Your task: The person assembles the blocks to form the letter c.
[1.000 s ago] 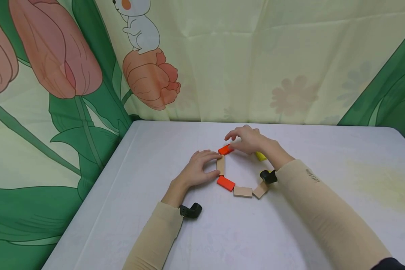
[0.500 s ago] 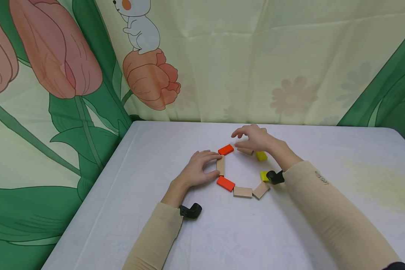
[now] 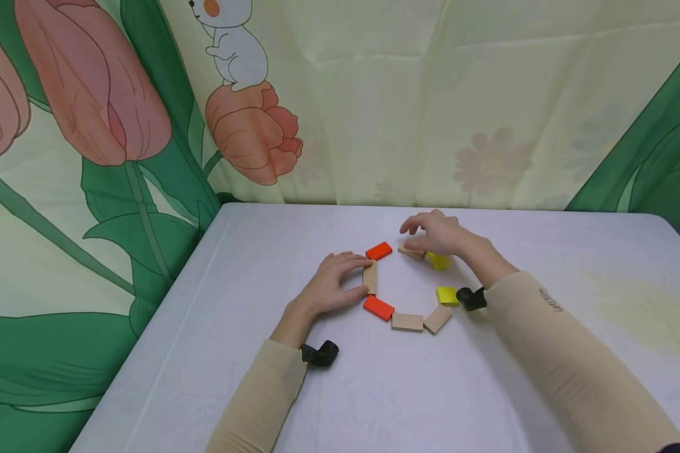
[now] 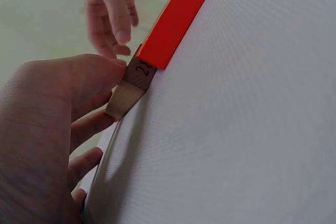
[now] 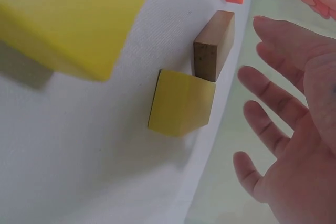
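In the head view my left hand (image 3: 337,283) holds a plain wooden block (image 3: 369,278) at the left of a ring, thumb at its near end and fingertips at its far end. The left wrist view shows the thumb against this block (image 4: 130,99), beside a red block (image 4: 178,22). My right hand (image 3: 439,233) hovers at the ring's far side, its fingers loosely bent and holding nothing. Under it lies another wooden block (image 3: 411,253), partly covered, next to a yellow block (image 3: 438,262). The right wrist view shows the fingers apart from that wooden block (image 5: 214,45).
The far red block (image 3: 379,250) stands apart from the covered wooden one. Nearer lie another red block (image 3: 378,308), two wooden blocks (image 3: 407,323) and a second yellow block (image 3: 447,296). All rest on a white-covered table (image 3: 374,390) before a printed curtain (image 3: 385,113).
My right hand has moved right, away from the far red block, uncovering it and both yellow blocks. The far yellow block has shifted slightly left. My left hand stays in place.
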{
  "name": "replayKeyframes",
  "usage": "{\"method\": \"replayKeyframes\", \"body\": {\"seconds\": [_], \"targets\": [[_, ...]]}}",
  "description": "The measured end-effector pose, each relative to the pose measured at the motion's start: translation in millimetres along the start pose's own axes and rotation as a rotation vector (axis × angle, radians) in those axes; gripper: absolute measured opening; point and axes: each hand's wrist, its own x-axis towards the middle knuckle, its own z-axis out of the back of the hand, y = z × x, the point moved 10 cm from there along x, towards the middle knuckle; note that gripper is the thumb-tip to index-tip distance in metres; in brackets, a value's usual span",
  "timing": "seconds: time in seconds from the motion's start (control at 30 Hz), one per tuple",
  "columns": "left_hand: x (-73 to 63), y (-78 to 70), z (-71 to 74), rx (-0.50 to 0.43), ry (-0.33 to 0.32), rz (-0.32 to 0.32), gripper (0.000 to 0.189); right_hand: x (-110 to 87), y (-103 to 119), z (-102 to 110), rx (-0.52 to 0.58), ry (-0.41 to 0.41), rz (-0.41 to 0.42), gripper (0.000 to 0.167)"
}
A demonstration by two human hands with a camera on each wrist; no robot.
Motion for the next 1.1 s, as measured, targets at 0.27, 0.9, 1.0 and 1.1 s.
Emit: {"method": "replayKeyframes", "body": {"seconds": [0.27,0.9,1.0,1.1], "targets": [[0.1,-0.4,1.3,-0.012,0.001,-0.004,0.053,-4.5,-7.2,-2.9,-0.004,0.021,-0.025,0.033],[-1.0,-1.4,0.8,-0.021,-0.002,-0.010,0.053,-6.2,-15.8,-10.5,-0.039,0.050,-0.055,0.029],[-1.3,-1.8,1.4,-0.023,-0.004,-0.009,0.053,-5.6,-16.0,-10.9,-0.038,0.052,-0.057,0.027],[-1.4,-1.2,1.6,-0.021,-0.001,-0.002,0.053,-5.4,-15.1,-11.0,-0.033,0.053,-0.052,0.026]]}}
